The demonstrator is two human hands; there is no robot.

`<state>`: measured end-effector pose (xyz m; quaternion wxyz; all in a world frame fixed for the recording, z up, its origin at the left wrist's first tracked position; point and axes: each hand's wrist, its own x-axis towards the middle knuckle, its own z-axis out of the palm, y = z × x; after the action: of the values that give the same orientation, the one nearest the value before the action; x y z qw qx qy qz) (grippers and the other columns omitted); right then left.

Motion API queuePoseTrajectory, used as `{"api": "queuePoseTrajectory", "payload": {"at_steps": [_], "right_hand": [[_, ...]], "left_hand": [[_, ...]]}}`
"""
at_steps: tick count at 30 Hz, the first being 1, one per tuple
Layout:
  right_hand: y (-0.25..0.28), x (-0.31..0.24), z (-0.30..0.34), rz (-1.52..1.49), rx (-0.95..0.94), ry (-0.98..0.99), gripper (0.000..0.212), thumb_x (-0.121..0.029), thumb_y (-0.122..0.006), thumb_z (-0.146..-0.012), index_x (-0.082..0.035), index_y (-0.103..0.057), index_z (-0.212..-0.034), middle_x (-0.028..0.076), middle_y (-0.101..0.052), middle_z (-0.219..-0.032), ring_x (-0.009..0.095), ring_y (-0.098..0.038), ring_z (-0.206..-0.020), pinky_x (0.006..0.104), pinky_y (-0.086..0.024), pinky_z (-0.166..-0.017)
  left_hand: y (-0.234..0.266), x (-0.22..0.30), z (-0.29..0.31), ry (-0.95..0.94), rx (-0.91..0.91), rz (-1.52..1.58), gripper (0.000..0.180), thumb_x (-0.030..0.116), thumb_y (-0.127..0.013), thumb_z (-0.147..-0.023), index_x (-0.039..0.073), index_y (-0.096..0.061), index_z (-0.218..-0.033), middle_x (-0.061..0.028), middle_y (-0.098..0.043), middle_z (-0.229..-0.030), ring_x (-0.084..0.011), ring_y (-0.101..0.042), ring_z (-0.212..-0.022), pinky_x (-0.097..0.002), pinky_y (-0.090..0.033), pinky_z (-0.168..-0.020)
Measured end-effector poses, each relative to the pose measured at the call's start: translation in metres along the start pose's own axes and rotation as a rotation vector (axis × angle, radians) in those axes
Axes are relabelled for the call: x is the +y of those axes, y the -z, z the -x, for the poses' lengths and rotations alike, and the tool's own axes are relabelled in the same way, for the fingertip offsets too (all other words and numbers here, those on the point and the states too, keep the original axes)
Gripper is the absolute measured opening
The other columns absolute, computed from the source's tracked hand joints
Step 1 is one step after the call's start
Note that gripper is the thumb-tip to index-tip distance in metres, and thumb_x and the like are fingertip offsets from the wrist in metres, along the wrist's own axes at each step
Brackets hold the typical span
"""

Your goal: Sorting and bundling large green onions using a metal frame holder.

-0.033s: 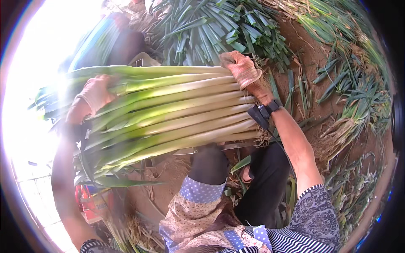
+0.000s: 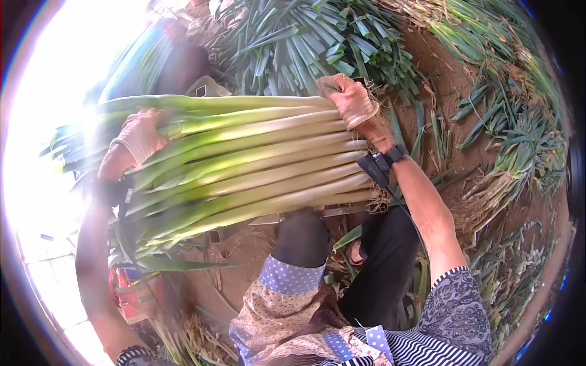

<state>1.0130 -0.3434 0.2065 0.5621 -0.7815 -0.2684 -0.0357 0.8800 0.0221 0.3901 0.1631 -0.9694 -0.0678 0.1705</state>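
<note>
A wide layer of long green onions [image 2: 256, 161] lies side by side in front of me, white root ends to the right and green leaves to the left. My left hand [image 2: 139, 135], in a pale, dirty work glove, is closed on the leafy part near the far left edge; its fingertips are partly hidden. At the root end, my right hand [image 2: 349, 100], in a similar glove with bare wrist, curls over the far-side onion. Thin roots stick out beside it. Bright glare washes out the leaf tips at left.
Beyond the layer stands a big heap of onions [image 2: 305, 49] with trimmed green tops. More onions [image 2: 513, 152] lie on brown soil at right, among loose leaf scraps. A red package [image 2: 135, 296] sits at lower left. My knees are below the layer.
</note>
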Motion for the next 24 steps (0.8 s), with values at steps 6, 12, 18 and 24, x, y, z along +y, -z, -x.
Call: {"api": "queuePoseTrajectory", "payload": {"at_steps": [6, 12, 18, 24], "right_hand": [[0.022, -0.011, 0.017, 0.390, -0.075, 0.165, 0.017, -0.018, -0.063, -0.083, -0.009, -0.066, -0.097, 0.012, -0.065, -0.091, 0.028, -0.062, -0.087, 0.0362, -0.051, -0.079], [0.012, 0.009, 0.024, 0.689, -0.231, 0.401, 0.014, -0.023, -0.059, -0.083, -0.009, -0.062, -0.083, 0.013, -0.062, -0.084, 0.030, -0.060, -0.087, 0.0404, -0.049, -0.076], [0.027, -0.006, 0.027, 0.638, -0.346, 0.012, 0.023, -0.031, -0.059, -0.085, -0.011, -0.067, -0.093, 0.011, -0.064, -0.092, 0.030, -0.059, -0.093, 0.0396, -0.048, -0.081], [0.015, -0.016, 0.028, 0.728, -0.245, -0.071, 0.025, -0.034, -0.063, -0.082, -0.013, -0.068, -0.095, 0.009, -0.064, -0.098, 0.028, -0.058, -0.099, 0.0398, -0.047, -0.086]], "left_hand": [[-0.018, 0.025, 0.012, -0.040, 0.247, -0.038, 0.047, 0.014, -0.071, -0.073, 0.017, -0.059, -0.119, -0.0099, -0.056, -0.114, -0.0317, -0.052, -0.109, -0.0415, -0.041, -0.097], [-0.029, -0.008, 0.023, -0.071, 0.345, 0.128, 0.047, 0.015, -0.070, -0.071, 0.013, -0.060, -0.116, -0.0112, -0.058, -0.110, -0.0317, -0.055, -0.104, -0.0406, -0.045, -0.089], [-0.017, 0.020, 0.015, -0.171, 0.383, -0.051, 0.044, 0.016, -0.071, -0.070, 0.012, -0.059, -0.112, -0.0078, -0.060, -0.102, -0.0273, -0.055, -0.102, -0.0400, -0.044, -0.088], [-0.026, 0.015, 0.008, -0.122, 0.314, -0.044, 0.047, 0.013, -0.071, -0.071, 0.014, -0.056, -0.116, -0.0086, -0.058, -0.108, -0.0281, -0.053, -0.109, -0.0416, -0.041, -0.093]]}}
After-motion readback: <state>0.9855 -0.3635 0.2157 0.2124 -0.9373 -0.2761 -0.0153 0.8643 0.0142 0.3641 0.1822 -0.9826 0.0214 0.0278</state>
